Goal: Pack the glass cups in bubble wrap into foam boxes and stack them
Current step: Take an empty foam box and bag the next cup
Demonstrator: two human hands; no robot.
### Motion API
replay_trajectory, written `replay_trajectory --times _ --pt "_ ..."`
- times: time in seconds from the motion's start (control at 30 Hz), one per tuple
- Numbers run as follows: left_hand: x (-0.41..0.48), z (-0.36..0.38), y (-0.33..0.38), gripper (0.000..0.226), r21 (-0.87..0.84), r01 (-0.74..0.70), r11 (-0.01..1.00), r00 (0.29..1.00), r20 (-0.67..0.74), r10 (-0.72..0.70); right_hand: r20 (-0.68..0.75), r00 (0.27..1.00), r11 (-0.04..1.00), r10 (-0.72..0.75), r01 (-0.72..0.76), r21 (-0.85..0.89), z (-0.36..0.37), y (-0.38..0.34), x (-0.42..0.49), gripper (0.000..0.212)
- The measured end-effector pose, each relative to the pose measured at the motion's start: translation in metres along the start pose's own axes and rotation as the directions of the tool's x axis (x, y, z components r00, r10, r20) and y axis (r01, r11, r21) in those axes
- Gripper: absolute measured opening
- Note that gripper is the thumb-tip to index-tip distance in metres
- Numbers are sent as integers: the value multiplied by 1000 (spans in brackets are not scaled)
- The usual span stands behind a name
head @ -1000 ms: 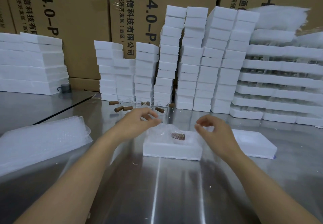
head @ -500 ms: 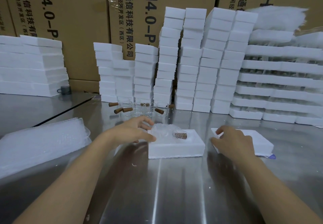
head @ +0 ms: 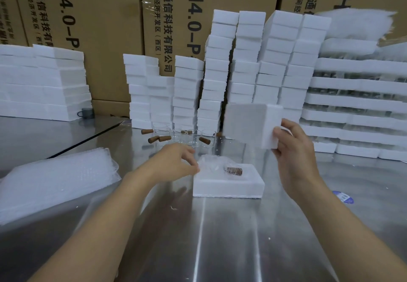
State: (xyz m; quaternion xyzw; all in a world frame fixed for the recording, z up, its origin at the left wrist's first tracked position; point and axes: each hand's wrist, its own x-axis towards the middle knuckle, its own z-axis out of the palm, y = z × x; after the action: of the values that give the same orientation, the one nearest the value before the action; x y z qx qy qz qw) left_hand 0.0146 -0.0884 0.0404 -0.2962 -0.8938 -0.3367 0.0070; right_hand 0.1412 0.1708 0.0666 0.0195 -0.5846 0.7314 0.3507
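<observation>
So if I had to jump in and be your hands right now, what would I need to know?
Right hand: grips a foam lid, lifted above the table.
Left hand: fingertips at the left edge of the open foam box; I cannot tell whether it grips.
Done: one bubble-wrapped cup lies in that box.
Left: probably put the lid on, add the box to the stacks behind, then wrap the bare glass cups in the bubble wrap sheets.

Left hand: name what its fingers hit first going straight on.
Likely the bubble-wrapped clear glass cup lying in the open white foam box, just beyond the fingers of the left hand.
</observation>
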Motion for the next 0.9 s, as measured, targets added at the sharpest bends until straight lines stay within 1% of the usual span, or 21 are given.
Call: replay_trajectory --times 0.03,0.1,0.2,0.27,0.3,0.33,0.37,0.43,0.5,0.53,0.57,0.67,0.7,0.77,0.83,0.9 --pt "1 1 0 12 12 -7 1000 1000 1 7 56 996 994 67 -72 85 1 0 -1 27" --pt "2 3 -1 12 22 -16 1000 1000 -7 16 154 975 965 161 -188 185 2 2 -3 28" --pt "2 8 -3 15 66 -20 998 999 -49 23 218 935 892 279 -337 303 3 8 -6 26" --pt "3 6 -5 18 14 -2 1000 997 -79 3 242 905 836 349 -417 357 4 11 -8 27" --pt "3 3 -6 21 -57 7 998 996 -90 -12 248 893 812 376 -446 375 5 13 -9 28" --pt "4 -2 -7 29 -145 14 989 996 -89 -27 251 882 793 398 -469 389 5 14 -9 28" --pt "4 -7 -9 43 -234 19 972 997 -74 -37 251 873 777 417 -486 399 5 15 -10 26" --pt "1 -15 -11 79 -386 39 922 999 -2 -43 252 857 762 450 -515 392 5 18 -10 21" --pt "0 -19 -12 105 -479 40 877 998 55 -16 250 841 765 479 -540 350 4 20 -11 18" --pt "0 -20 -13 112 -508 31 861 998 61 0 249 834 765 492 -551 334 4 21 -11 18" --pt "0 -21 -14 114 -523 25 852 998 67 12 246 830 763 501 -557 328 4 21 -11 18" --pt "-1 -20 -16 110 -542 38 840 992 125 35 209 835 759 509 -550 348 2 21 -9 17" --pt "-1 -19 -17 106 -542 43 839 990 138 39 185 838 760 513 -544 357 1 21 -8 16" --pt "-1 -14 -16 91 -531 48 846 988 149 38 130 843 769 522 -530 356 -1 25 -5 20" --pt "1 -8 -14 80 -528 60 847 988 151 24 65 851 800 520 -513 312 -5 29 -3 21" --pt "1 -3 -11 78 -543 66 837 991 132 8 19 863 846 505 -499 191 -10 33 0 20"
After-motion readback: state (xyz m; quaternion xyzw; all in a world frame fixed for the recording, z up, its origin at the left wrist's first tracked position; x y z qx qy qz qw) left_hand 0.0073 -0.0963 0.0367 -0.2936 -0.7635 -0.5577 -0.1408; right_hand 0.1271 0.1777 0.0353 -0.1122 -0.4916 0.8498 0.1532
